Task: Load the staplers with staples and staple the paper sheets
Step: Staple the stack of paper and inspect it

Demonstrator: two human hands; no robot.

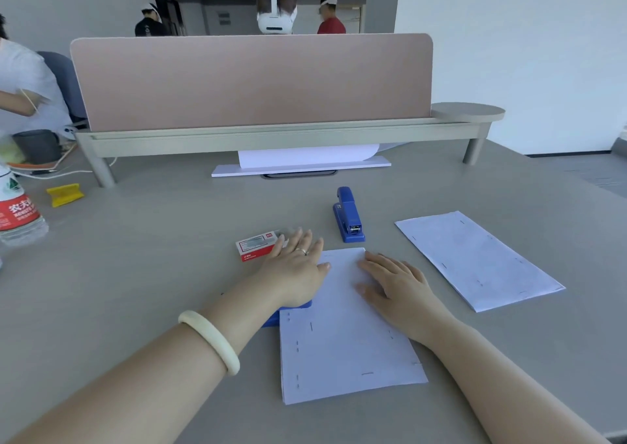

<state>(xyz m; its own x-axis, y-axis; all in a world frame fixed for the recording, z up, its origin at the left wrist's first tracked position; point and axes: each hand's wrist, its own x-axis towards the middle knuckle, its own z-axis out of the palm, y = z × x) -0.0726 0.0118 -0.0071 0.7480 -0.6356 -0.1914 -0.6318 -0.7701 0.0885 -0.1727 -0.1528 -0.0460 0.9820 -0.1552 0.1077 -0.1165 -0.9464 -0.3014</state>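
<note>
Head view. A grey desk point(135, 274) carries the work. Near the centre lies a stack of sheets point(346, 345), its long axis running near to far with a slight lean to the left at the far end; short rows of staples mark its left edge, its near edge and its right side. The left hand point(295, 270) lies flat, palm down, fingers spread and pointing away, over the stack's far left corner; it presses on a blue stapler point(288, 311) that shows only as a sliver under the palm and wrist at the stack's left edge, so which way that stapler points cannot be told. A ring sits on one finger, and a pale bangle point(210, 340) circles the left wrist. The right hand point(397, 287) lies open and flat on the far right part of the same stack, fingers apart and pointing far-left, closed on nothing. Just left of the left hand's fingertips, touching or nearly so, sits a red and white staple box point(254, 245), long axis roughly left to right. A second blue stapler point(348, 214) rests closed on the desk beyond the stack, apart from both hands, long axis near to far, its stapling mouth toward the near side. To the right, well apart from the hands, lies a second stack point(478, 260), stapled along its edges, long axis running from far-left to near-right. A pink divider point(251, 80) stands along the far side of the desk.
</note>
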